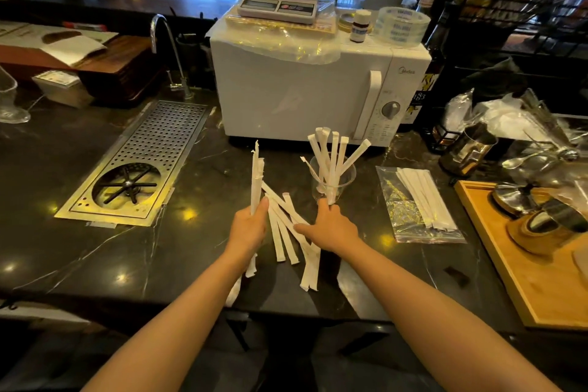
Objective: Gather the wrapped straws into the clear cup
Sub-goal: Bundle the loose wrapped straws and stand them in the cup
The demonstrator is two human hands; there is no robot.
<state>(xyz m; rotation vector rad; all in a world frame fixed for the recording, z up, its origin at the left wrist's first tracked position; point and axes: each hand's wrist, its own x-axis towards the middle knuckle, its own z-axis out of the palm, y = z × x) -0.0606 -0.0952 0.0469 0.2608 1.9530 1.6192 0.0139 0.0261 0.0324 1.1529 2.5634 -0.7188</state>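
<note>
A clear cup [345,177] stands on the dark counter in front of the microwave, with several white wrapped straws [332,156] standing in it. My left hand [248,227] is shut on a small bunch of wrapped straws [256,181], held upright just left of the cup. Several loose wrapped straws [294,234] lie flat on the counter between my hands. My right hand [327,226] rests over their right side, fingers spread, fingertips close to the cup's base.
A white microwave [302,89] stands right behind the cup. A clear plastic bag with more wrapped straws [420,204] lies to the right, beside a wooden tray [515,270] with metal items. A perforated metal rinser tray [143,162] is set into the counter at left.
</note>
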